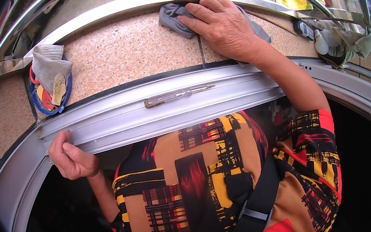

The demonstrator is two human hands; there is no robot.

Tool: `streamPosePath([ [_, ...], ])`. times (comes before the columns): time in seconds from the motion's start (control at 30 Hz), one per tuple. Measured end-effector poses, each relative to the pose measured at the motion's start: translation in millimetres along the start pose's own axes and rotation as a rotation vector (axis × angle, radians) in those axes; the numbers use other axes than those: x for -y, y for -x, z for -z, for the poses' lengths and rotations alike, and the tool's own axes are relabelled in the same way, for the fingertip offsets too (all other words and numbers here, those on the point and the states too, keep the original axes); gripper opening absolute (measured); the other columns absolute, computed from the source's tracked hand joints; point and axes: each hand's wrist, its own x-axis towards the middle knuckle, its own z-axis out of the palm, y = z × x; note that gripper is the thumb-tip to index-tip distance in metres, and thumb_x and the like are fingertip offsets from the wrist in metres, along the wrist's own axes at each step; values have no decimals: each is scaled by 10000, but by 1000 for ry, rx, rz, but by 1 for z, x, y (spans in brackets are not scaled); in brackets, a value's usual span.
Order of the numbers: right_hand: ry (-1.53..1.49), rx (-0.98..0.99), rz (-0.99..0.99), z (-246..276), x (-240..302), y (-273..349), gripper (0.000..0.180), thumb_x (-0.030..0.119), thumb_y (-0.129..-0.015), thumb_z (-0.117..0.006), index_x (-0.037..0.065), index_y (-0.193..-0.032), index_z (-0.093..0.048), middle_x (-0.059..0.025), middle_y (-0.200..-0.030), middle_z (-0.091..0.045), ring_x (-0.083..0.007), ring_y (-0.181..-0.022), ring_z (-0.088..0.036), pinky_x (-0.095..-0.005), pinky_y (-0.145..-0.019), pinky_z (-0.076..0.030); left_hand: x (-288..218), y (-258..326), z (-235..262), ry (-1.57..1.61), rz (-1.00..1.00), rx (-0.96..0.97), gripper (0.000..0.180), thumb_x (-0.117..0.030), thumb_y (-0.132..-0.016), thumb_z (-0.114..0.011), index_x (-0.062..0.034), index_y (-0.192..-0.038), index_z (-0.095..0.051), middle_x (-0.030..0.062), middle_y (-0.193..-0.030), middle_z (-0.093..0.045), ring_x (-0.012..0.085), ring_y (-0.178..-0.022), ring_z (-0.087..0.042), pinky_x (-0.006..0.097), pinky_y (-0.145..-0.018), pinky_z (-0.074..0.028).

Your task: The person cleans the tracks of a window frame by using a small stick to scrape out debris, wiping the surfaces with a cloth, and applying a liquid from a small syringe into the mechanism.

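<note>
My right hand (226, 28) lies, fingers stretched, over a crumpled grey cloth (174, 21) on the pinkish-tan speckled stone ledge (126, 44), gripping it or not I cannot tell; my left hand (72, 157), loosely curled with nothing visible in it, is at the silvery ribbed metal frame (238, 95), where a slim clear-handled screwdriver (177, 96) lies

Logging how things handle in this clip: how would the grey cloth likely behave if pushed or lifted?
The cloth is probably floppy, as it lies in loose folds under the right hand. Pushed along the ledge, it would likely bunch rather than slide flat. It seems unlikely to roll, having no firm round shape.
</note>
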Motion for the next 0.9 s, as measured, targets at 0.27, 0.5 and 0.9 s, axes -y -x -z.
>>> streamPosePath([
  [0.27,-10,31,-89,14,-48,64,383,66,-805,-656,141,-1178,-704,-39,-1243,-641,-234,-1154,-565,-385,-914,-472,1,2,1,-12,21,18,252,26,-894,-458,103,-997,-674,167,-871,-658,252,-768,-632,323,-693,-531],
  [0.5,-146,-61,61,3,-10,24,370,75,-771,-670,90,-1139,-712,-47,-1232,-623,-228,-1121,-541,-365,-903,-437,0,9,-1,7,11,-40,254,30,-897,-452,106,-1006,-668,169,-882,-659,243,-764,-634,320,-695,-535],
  [0.9,-436,-66,240,4,4,0,380,139,-864,-632,219,-1230,-693,15,-1463,-524,-239,-1378,-433,-437,-1112,-328,1,0,-13,56,31,-66,249,17,-917,-450,91,-1000,-674,152,-879,-662,226,-768,-635,314,-712,-544],
])
